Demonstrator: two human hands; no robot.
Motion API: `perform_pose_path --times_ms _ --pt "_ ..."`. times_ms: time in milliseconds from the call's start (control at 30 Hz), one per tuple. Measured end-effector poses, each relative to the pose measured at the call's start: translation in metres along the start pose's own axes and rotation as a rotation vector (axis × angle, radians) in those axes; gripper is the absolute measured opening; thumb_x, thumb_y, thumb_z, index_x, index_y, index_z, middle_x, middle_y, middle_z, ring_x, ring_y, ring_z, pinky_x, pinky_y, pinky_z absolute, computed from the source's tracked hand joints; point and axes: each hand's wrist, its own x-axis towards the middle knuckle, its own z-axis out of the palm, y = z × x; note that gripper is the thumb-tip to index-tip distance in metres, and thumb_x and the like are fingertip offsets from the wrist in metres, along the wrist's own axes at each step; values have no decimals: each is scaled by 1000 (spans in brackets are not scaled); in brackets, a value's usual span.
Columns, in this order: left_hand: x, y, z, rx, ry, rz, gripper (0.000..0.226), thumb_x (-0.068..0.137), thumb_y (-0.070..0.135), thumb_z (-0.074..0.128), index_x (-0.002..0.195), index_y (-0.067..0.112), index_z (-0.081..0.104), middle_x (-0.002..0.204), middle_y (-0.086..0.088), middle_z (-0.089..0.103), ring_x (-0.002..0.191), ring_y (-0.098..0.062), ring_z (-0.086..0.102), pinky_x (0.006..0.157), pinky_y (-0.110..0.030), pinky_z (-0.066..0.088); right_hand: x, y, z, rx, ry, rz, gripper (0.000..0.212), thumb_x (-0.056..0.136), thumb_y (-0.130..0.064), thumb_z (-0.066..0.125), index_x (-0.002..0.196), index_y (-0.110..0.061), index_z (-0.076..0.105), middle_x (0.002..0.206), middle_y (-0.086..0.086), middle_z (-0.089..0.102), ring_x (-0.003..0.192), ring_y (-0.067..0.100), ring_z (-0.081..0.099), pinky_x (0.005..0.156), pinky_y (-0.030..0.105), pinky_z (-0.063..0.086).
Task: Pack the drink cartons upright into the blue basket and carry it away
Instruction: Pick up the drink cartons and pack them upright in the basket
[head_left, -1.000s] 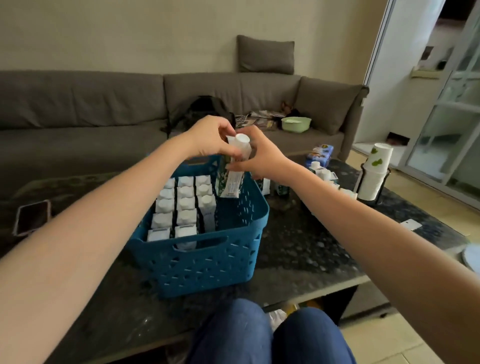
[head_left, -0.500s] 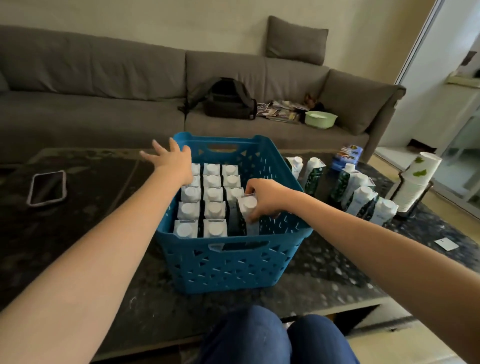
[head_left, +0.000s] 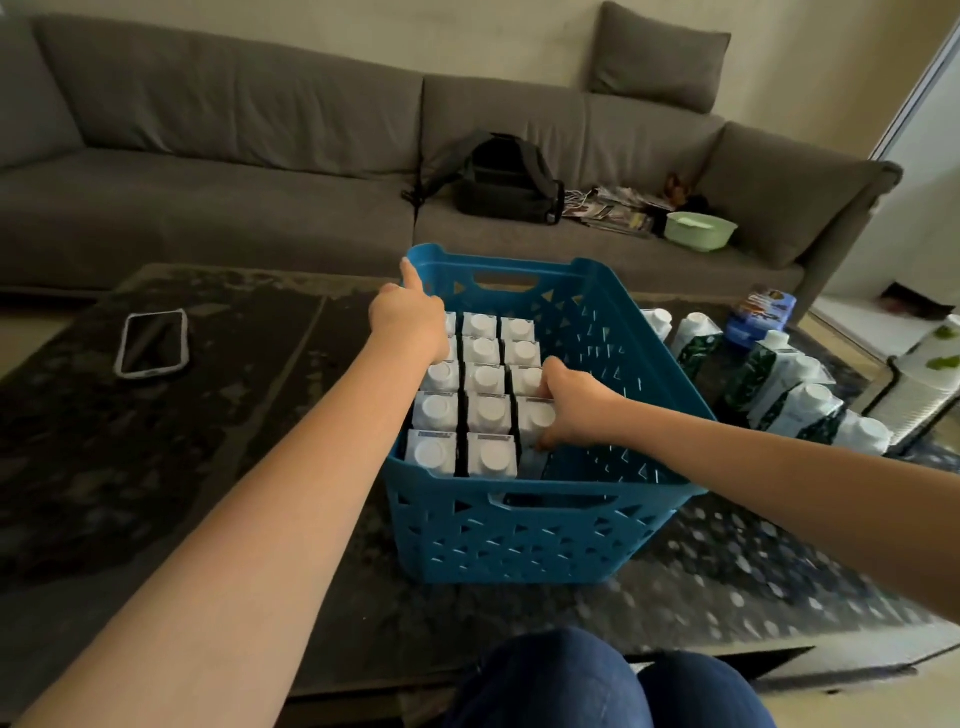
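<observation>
the blue basket (head_left: 540, 525) stands on the dark speckled bench (head_left: 218, 467), just in front of the person's knees (head_left: 597, 680), which are cut off by the lower edge. inside it the packed cartons (head_left: 485, 382) stand upright in three tight columns, white caps up; their printed sides are hidden by the basket walls and by one another, so only the tops can be read. the right hand (head_left: 574, 410) reaches into the basket with its grip closed around the top of the carton being placed (head_left: 535, 418), in the third column near the front; the fingers wrap over it and cover much of its right side, and the carton's lower part is lost in shadow. the right part of the basket holds nothing that can be seen. the left hand (head_left: 408, 322) rests at the far left corner of the basket, one finger stretched up along the rim; it covers the far end of the first column, and i cannot tell whether its other fingers clasp the rim or simply lie curled. to the right of the basket, the loose cartons (head_left: 779, 382) stand in a slanting row on the bench, the nearest ones blurred. a phone (head_left: 151, 343) lies face up on the bench, well to the left. behind, a grey sofa (head_left: 234, 156) carries a dark bag (head_left: 501, 179) and a pale green bowl (head_left: 700, 228).
</observation>
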Motion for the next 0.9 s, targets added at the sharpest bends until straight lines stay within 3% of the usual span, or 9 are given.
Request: perform_pose_path --times_ms 67,133,233,600,800,900 --pt "3 1 2 -15 0 -11 53 91 21 46 142 12 35 158 -20 -6 118 -36 45 71 -33 42 0 0 0 44 15 21 69 72 -23 81 116 -4 32 88 4 48 83 23 51 50 25 38" --pt "8 1 7 -43 -5 -26 56 89 21 47 143 10 34 158 -20 0 115 -35 46 65 -32 40 0 1 -1 70 12 31 73 72 -24 82 120 -3 31 92 5 49 80 21 51 48 22 36" --pt "9 -1 8 -91 -25 -57 62 85 20 48 143 6 33 157 -19 11 111 -33 47 55 -31 33 1 4 -2 106 -2 35 60 72 -24 82 105 -10 33 91 2 48 72 12 45 50 22 36" --pt "0 1 0 27 -8 -5 45 90 18 45 134 8 47 158 -21 -7 116 -35 45 71 -32 42 -4 4 -3 109 -2 16 57 70 -22 84 103 -11 38 83 -1 45 72 14 42 50 22 32" --pt "-5 1 -4 52 -8 2 43 90 17 45 132 9 49 158 -20 -8 118 -34 44 73 -31 43 0 3 0 -32 4 15 63 70 -21 84 111 -6 40 112 14 48 87 24 48 62 30 41" --pt "-6 1 -4 45 -7 -3 42 90 17 45 132 10 50 158 -20 -8 119 -34 44 71 -31 42 -2 2 -4 -39 -49 37 67 71 -20 83 119 -5 38 112 13 49 88 23 49 66 31 43"
